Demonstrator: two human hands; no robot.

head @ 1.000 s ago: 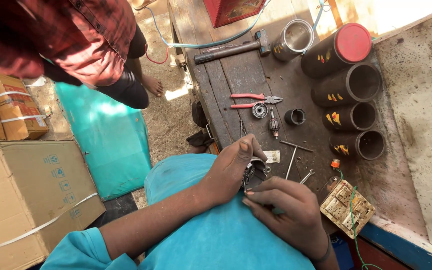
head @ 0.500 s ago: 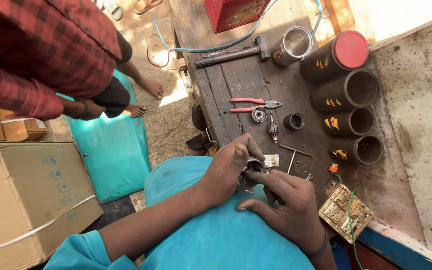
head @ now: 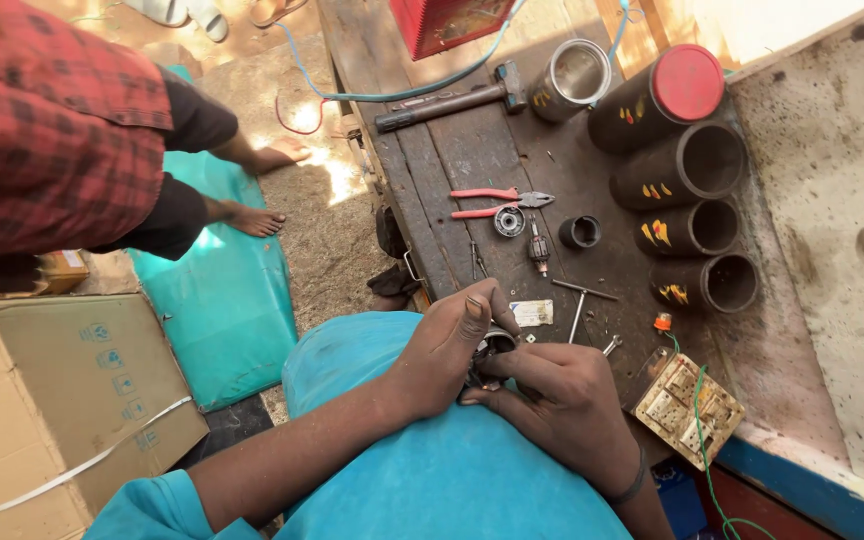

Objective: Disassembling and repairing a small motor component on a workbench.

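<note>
My left hand (head: 447,345) and my right hand (head: 562,400) are both closed around a small round metal part (head: 493,345) held over my knee, clad in light blue (head: 432,470). Only the part's rim shows between my fingers. My left thumb presses on its top edge. Just beyond it lies the dark wooden bench (head: 472,160), with a small white card (head: 532,313) and a T-shaped metal tool (head: 580,300) close to my fingers.
On the bench lie red-handled pliers (head: 497,200), a hammer (head: 447,100), a bearing (head: 509,221), a black ring (head: 580,232), several dark tubes (head: 692,170) and a switch board (head: 687,410). A person in a red checked shirt (head: 47,130) stands left, beside cardboard boxes (head: 62,400).
The person in the checked shirt has stepped further left and toward the boxes. My hands stay on the metal part, with the fingers shifted slightly around it.
</note>
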